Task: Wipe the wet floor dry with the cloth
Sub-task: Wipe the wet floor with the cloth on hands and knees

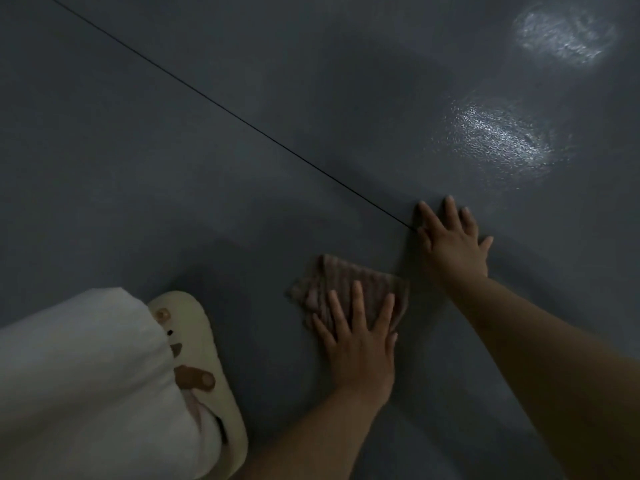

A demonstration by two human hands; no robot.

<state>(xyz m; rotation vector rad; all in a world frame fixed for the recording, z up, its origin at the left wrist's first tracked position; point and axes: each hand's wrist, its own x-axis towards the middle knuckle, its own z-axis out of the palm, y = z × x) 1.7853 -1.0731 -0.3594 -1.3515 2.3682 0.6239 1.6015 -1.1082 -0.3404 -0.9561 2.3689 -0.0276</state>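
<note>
A brownish ribbed cloth [349,278] lies crumpled on the dark grey floor [207,168]. My left hand [360,341] presses flat on the cloth's near part, fingers straight and spread. My right hand [453,240] rests flat on the bare floor just beyond and to the right of the cloth, fingers spread, not touching it. Two shiny wet patches catch the light: one [498,136] a little beyond my right hand, another [561,32] farther off at the top right.
A thin dark seam [214,102] runs diagonally across the floor from the top left to my right hand. My foot in a cream slipper [204,362] and a white trouser leg [79,382] sit at the lower left, close to the cloth.
</note>
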